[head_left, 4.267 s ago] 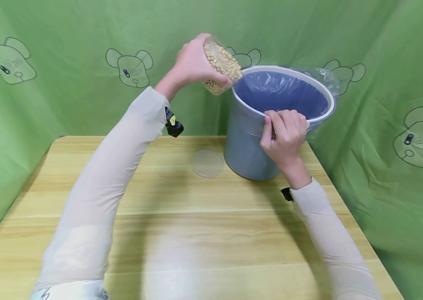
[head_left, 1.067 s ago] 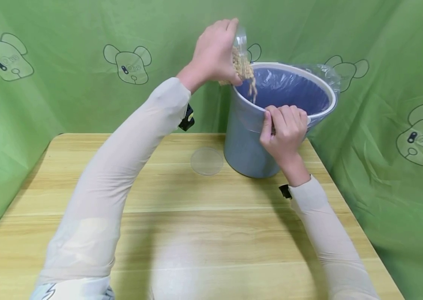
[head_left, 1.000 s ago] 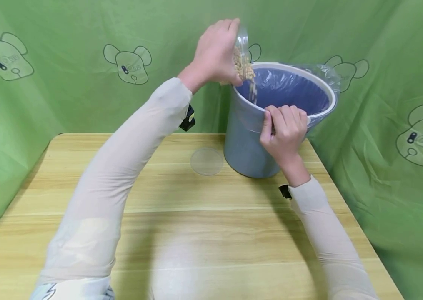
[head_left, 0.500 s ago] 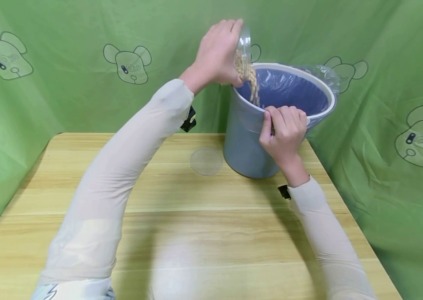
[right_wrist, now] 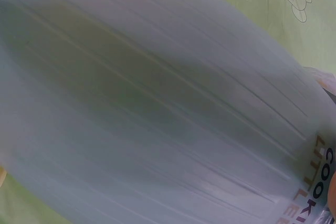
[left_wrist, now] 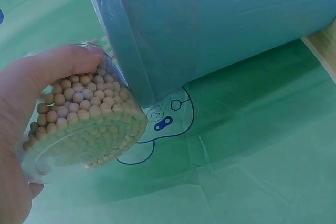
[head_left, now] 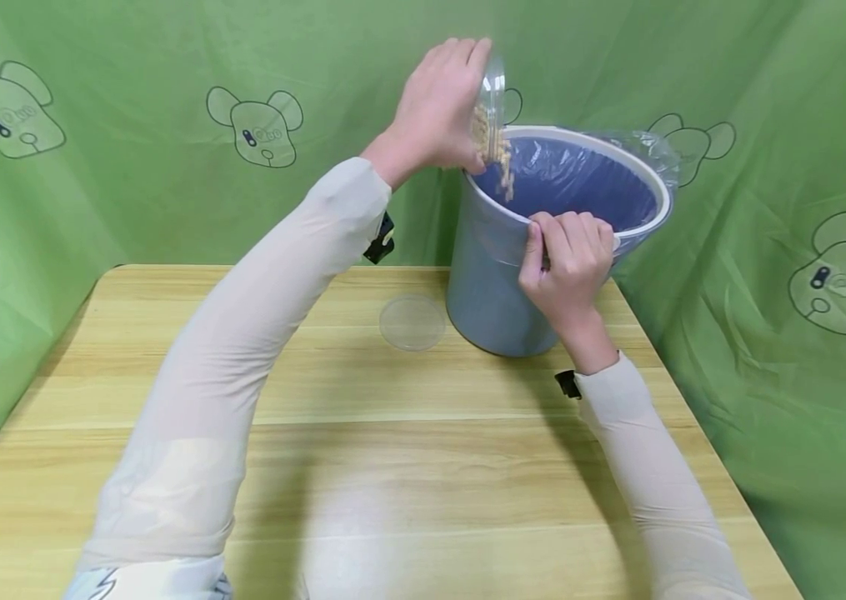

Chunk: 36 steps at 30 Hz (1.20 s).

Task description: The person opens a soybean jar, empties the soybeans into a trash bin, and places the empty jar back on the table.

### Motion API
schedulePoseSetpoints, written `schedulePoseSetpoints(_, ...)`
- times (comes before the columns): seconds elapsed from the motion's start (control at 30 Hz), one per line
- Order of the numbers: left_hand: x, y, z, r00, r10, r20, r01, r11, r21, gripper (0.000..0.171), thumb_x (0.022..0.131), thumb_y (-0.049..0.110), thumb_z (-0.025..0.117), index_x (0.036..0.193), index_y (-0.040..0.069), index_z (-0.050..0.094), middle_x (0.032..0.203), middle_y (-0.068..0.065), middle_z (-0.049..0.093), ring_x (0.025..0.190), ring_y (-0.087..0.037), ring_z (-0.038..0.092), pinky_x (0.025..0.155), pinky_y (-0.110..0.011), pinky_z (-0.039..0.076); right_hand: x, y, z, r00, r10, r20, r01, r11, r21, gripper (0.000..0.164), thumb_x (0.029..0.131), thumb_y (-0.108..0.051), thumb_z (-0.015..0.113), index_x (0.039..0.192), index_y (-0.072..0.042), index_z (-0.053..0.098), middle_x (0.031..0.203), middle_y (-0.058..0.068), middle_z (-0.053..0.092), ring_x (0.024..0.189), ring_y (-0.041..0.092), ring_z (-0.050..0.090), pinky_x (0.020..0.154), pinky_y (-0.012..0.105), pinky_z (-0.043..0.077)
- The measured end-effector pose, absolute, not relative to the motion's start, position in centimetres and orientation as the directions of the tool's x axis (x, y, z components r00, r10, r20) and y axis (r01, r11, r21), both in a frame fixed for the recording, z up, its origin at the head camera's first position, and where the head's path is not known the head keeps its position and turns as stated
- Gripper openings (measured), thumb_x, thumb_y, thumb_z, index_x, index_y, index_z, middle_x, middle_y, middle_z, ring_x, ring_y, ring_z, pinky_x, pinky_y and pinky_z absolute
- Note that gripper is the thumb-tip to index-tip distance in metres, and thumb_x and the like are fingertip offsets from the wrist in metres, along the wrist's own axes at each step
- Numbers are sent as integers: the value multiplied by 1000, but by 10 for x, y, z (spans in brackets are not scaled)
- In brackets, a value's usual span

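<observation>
My left hand (head_left: 441, 108) grips a clear plastic jar (head_left: 493, 92) tipped steeply on its side, its mouth over the left rim of a grey-blue trash can (head_left: 498, 283). Round beige beans (head_left: 507, 167) spill from the mouth into the can. In the left wrist view many beans (left_wrist: 86, 95) still fill the jar, with the thumb across its side. My right hand (head_left: 568, 262) holds the can's near rim, fingers curled over the white ring (head_left: 658, 200). A clear plastic liner (head_left: 543, 158) lines the can. The right wrist view shows mostly the can's ribbed wall (right_wrist: 157, 103).
A clear round lid (head_left: 412, 322) lies on the wooden table (head_left: 392, 467), left of the can's base. Loose liner film (head_left: 651, 150) hangs over the can's back right rim. Green cloth (head_left: 152, 183) with cartoon heads surrounds the table.
The left hand has lifted the jar, moved it right and tipped it further, and beans now pour into the can. Over the last second the tilt grows slightly. The right hand stays on the rim.
</observation>
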<state>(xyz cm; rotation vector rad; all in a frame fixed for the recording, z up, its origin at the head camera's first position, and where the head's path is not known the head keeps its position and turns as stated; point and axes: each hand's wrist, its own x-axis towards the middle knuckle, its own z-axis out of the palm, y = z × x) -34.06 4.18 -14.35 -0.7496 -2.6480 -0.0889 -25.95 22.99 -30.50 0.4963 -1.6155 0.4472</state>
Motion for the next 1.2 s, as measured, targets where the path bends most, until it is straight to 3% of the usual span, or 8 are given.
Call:
schedulePoseSetpoints(0.77,-339,53,-147,-717,573,397,567,811,-148,135,64,51,89,162,-1,11,168,-15,24,156,-32,21,133,-41,5,-258,232,-304,-86,-59,995,-552,834,1,21,93,-13,60,82,2,68,69,19,58,68,42,50,73,55,39)
schedulePoseSetpoints(1.2,-339,56,-152,-647,624,438,609,769,-194,130,64,44,90,160,-1,16,165,-17,29,154,-34,24,133,-41,9,-257,233,-305,-69,-51,996,-547,837,5,20,93,-13,61,82,2,68,69,18,57,67,42,49,71,55,39)
